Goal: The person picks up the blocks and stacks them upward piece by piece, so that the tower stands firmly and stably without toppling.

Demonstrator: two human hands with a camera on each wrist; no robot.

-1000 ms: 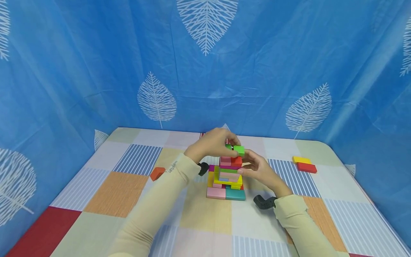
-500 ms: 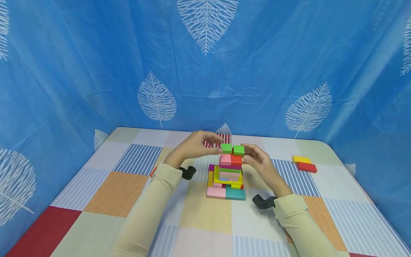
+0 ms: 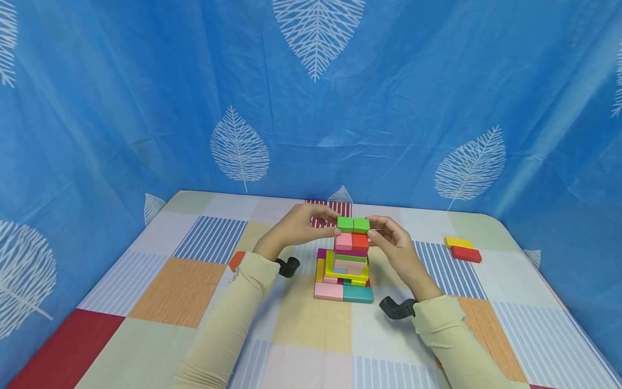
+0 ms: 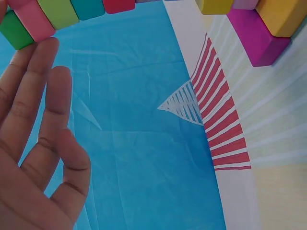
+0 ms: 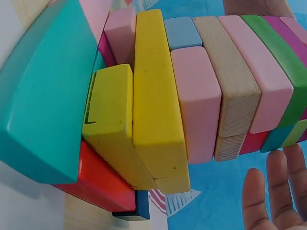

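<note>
A stepped tower of coloured wooden blocks [image 3: 351,259] stands mid-table, with two green blocks side by side on top, the left green block [image 3: 345,225] and the right green block [image 3: 362,225]. My left hand [image 3: 298,224] is at the tower's upper left side, thumb and fingertips by the left green block. In the left wrist view its fingers [image 4: 57,98] are fairly straight, tips at the upper blocks. On the opposite side, my right hand [image 3: 396,243] has its fingertips at the right green block. The right wrist view shows fingers [image 5: 278,184] extended beside the upper layers.
An orange-red block [image 3: 236,261] lies left of the tower, partly behind the left sleeve. A yellow block [image 3: 458,242] and a red block [image 3: 466,254] lie together on the right of the patchwork-covered table [image 3: 316,329]. A blue curtain [image 3: 311,135] hangs behind.
The left hand moved from above the tower to its left side, then back in close. The gap between the two green blocks has closed. The right hand stays at the right side.
</note>
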